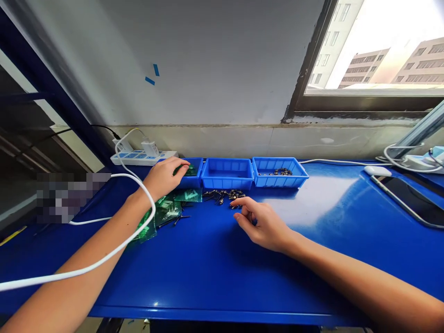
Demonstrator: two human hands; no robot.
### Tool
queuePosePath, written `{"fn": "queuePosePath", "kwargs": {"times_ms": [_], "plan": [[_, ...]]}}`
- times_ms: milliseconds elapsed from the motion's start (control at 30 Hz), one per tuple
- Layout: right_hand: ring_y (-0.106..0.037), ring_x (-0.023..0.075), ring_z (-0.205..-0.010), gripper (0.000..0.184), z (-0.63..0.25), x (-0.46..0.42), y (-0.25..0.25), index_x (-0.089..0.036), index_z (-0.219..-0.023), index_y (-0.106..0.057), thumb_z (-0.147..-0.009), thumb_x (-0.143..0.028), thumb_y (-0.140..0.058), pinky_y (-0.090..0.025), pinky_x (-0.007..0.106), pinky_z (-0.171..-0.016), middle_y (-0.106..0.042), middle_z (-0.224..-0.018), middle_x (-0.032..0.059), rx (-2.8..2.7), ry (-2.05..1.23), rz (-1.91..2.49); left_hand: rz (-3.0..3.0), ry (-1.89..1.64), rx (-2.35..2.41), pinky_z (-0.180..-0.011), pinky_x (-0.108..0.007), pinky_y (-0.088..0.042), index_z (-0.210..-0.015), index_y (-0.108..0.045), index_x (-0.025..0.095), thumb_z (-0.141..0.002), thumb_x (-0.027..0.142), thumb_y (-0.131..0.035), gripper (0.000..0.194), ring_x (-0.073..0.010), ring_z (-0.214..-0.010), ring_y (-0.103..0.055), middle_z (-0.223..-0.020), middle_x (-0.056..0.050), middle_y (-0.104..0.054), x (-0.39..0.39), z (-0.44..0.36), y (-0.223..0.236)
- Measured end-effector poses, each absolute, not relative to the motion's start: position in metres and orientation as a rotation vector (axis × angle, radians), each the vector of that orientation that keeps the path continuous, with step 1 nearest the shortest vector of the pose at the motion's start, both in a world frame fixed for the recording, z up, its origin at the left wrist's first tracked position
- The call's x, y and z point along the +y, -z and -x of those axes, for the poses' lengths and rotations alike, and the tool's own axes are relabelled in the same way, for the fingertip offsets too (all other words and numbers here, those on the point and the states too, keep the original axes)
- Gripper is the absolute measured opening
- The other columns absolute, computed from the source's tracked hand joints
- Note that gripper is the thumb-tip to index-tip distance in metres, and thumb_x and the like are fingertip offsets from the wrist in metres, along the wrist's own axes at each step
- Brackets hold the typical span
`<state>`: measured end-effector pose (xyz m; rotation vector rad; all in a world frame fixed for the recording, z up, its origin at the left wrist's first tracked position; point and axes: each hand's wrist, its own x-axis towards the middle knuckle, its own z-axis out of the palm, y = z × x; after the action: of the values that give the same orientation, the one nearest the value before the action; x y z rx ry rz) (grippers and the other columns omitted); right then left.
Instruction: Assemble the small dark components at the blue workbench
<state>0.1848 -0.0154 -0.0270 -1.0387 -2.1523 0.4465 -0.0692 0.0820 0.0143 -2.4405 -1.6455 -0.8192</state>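
Note:
My left hand [165,176] reaches over the left blue bin [197,181], thumb and forefinger bent close together at its edge. Green plastic [191,170] shows inside the bin by the fingertips; whether the fingers pinch it is hidden. Several green clear bags [169,208] with small pieces lie below that hand. My right hand [262,223] hovers over the table, forefinger stretched left, thumb apart and the other fingers curled, with nothing visible in it. Just beyond its fingertips is a loose pile of small dark metal screw-like parts [222,196]. A few longer dark ones [176,221] lie beside the bags.
A middle blue bin [227,178] and a right bin [280,178] holding small metal parts stand along the wall. A white power strip [138,158] is at back left. A white cable [104,256] crosses above my left forearm. A phone [411,199] lies at right.

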Motion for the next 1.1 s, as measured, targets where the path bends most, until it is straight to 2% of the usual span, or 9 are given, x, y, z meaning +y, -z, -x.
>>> {"fn": "queuePosePath", "kwargs": {"times_ms": [233,333,433,633,800,1100], "plan": [[-0.046,0.0076,-0.046,0.015,-0.185,-0.015,0.026,-0.017,-0.092,-0.058,-0.083,-0.020,-0.046,-0.036,0.019,-0.049,-0.056,-0.055,-0.0037,-2.152,-0.434,1.025,2.382,0.925,-1.367,-0.097,-0.039,-0.040,-0.093,-0.063,0.020,-0.085,0.030,-0.038,0.028,-0.0220,-0.108,-0.052,-0.099,-0.007,-0.065,0.063,0.050,-0.017],[-0.047,0.0074,-0.045,0.013,-0.186,-0.015,0.025,-0.017,-0.088,-0.059,-0.083,-0.020,-0.047,-0.036,0.018,-0.048,-0.056,-0.054,-0.0035,-2.175,-0.457,1.019,2.530,0.939,-1.189,-0.095,-0.037,-0.041,-0.096,-0.062,0.016,-0.088,0.029,-0.036,0.030,-0.0213,-0.104,-0.053,-0.097,-0.008,-0.066,0.048,0.033,-0.015],[-0.047,0.0071,-0.046,0.012,-0.188,-0.016,0.023,-0.017,-0.086,-0.059,-0.083,-0.020,-0.048,-0.036,0.018,-0.048,-0.057,-0.055,-0.0031,-2.206,-0.477,1.020,2.743,0.833,-1.059,-0.086,-0.031,-0.045,-0.100,-0.061,0.016,-0.088,0.026,-0.038,0.028,-0.0182,-0.094,-0.057,-0.095,-0.006,-0.067,0.034,0.019,-0.012],[-0.043,0.0069,-0.045,0.013,-0.192,-0.019,0.023,-0.016,-0.084,-0.060,-0.083,-0.020,-0.048,-0.034,0.019,-0.048,-0.052,-0.053,-0.0041,-2.270,-0.437,1.012,2.768,0.429,-1.384,-0.072,-0.028,-0.046,-0.094,-0.061,0.021,-0.087,0.027,-0.040,0.023,-0.0185,-0.085,-0.063,-0.095,-0.002,-0.068,0.024,0.011,-0.015],[-0.042,0.0071,-0.047,0.012,-0.192,-0.018,0.023,-0.017,-0.083,-0.060,-0.083,-0.020,-0.049,-0.033,0.019,-0.049,-0.050,-0.054,-0.0042,-2.332,-0.385,0.987,2.658,0.187,-1.553,-0.068,-0.029,-0.046,-0.101,-0.059,0.023,-0.085,0.029,-0.045,0.022,-0.0211,-0.085,-0.064,-0.101,-0.003,-0.066,0.022,0.012,-0.023],[-0.046,0.0086,-0.053,0.013,-0.191,-0.019,0.020,-0.017,-0.088,-0.063,-0.083,-0.020,-0.051,-0.035,0.020,-0.053,-0.052,-0.059,-0.0027,-2.462,-0.281,1.047,2.669,0.063,-1.535,-0.067,-0.029,-0.046,-0.098,-0.059,0.024,-0.085,0.033,-0.044,0.022,-0.0229,-0.087,-0.063,-0.098,-0.003,-0.067,0.027,0.011,-0.015]]}}
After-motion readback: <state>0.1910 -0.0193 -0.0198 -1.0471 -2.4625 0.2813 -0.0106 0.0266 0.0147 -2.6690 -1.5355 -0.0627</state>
